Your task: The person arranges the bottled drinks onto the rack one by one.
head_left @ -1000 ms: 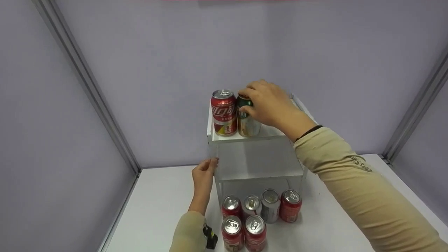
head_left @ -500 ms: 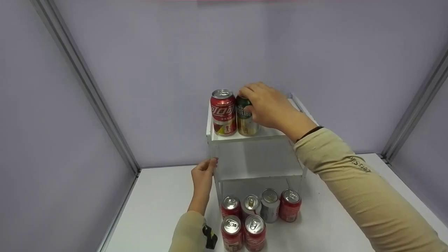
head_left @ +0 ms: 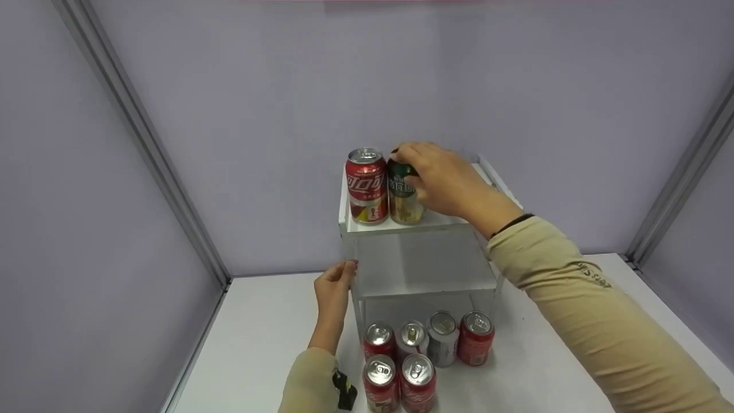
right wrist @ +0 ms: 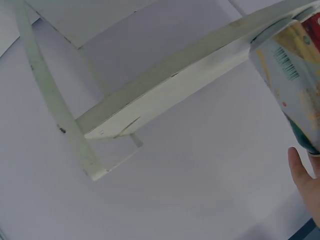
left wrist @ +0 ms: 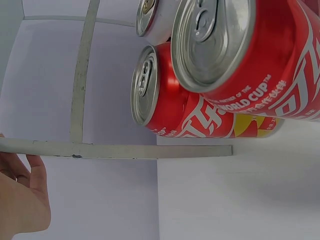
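On the top tier of a white metal rack (head_left: 395, 293) stand a red cola can (head_left: 367, 192) and a green-and-gold drink can (head_left: 405, 202), upright and side by side. My right hand (head_left: 444, 179) holds the green-and-gold can from above, fingers over its top and thumb at its front. In the right wrist view, only part of that can (right wrist: 287, 70) and a few fingers show at the right edge. Lower down, my left hand (head_left: 334, 284) pinches the rack's left upright; in the left wrist view its fingers (left wrist: 39, 172) meet the narrow post (left wrist: 120, 151).
Several red and silver cans stand on the white table (head_left: 269, 332) at the rack's foot, including a silver can (head_left: 442, 341) and a red can (head_left: 476, 339) at the right. The rack's middle tier (head_left: 424, 269) shows bare. Grey panels (head_left: 287, 115) surround the table.
My right hand has shifted slightly down and to the right on the green-and-gold can, and more of its label shows. The left hand and the other cans have stayed put.
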The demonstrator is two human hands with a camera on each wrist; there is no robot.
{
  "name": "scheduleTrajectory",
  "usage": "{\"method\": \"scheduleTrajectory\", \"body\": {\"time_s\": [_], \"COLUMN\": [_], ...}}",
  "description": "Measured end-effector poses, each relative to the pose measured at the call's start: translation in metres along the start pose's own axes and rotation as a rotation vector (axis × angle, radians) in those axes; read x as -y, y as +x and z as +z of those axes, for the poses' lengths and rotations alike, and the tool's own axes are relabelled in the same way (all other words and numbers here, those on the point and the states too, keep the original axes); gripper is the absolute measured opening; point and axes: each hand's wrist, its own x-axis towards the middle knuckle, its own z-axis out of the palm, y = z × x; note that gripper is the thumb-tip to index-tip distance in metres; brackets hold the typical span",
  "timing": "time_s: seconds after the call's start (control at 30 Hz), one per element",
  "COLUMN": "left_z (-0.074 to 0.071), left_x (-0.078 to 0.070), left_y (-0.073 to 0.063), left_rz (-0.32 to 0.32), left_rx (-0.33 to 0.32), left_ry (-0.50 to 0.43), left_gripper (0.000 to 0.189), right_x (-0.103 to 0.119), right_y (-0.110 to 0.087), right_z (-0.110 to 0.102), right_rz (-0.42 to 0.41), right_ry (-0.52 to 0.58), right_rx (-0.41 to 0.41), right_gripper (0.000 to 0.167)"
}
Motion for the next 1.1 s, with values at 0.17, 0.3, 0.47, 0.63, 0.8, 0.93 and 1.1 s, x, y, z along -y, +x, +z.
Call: {"method": "scheduleTrajectory", "body": {"time_s": [0.17, 0.3, 0.47, 0.63, 0.8, 0.93, 1.1], "left_z": [-0.002, -0.003, -0.005, -0.004, 0.0, -0.002, -0.003], "left_x": [0.0, 0.001, 0.0, -0.002, -0.006, -0.029, -0.048], "left_y": [0.001, 0.002, 0.001, 0.003, 0.005, -0.008, -0.021], "left_rz": [0.004, 0.001, -0.005, 0.014, 0.031, 0.026, 0.018], "left_rx": [0.0, 0.0, -0.005, -0.01, -0.016, -0.012, 0.006], "left_ry": [0.009, 0.011, -0.005, -0.003, -0.016, -0.013, -0.012], "left_gripper": [0.027, 0.028, 0.026, 0.027, 0.026, 0.024, 0.024], "right_x": [0.003, 0.007, 0.01, 0.01, 0.009, 0.009, 0.006], "right_y": [0.002, 0.006, 0.006, 0.008, 0.009, 0.008, 0.006], "right_z": [-0.003, -0.005, -0.004, -0.003, -0.007, -0.008, -0.006], "right_rz": [0.012, 0.04, 0.046, 0.027, 0.028, 0.044, 0.053], "right_ry": [-0.072, -0.174, -0.225, -0.22, -0.207, -0.18, -0.147], "right_rx": [0.006, 0.0, -0.001, 0.003, 0.022, 0.059, 0.084], "right_gripper": [0.043, 0.045, 0.046, 0.043, 0.043, 0.044, 0.047]}}
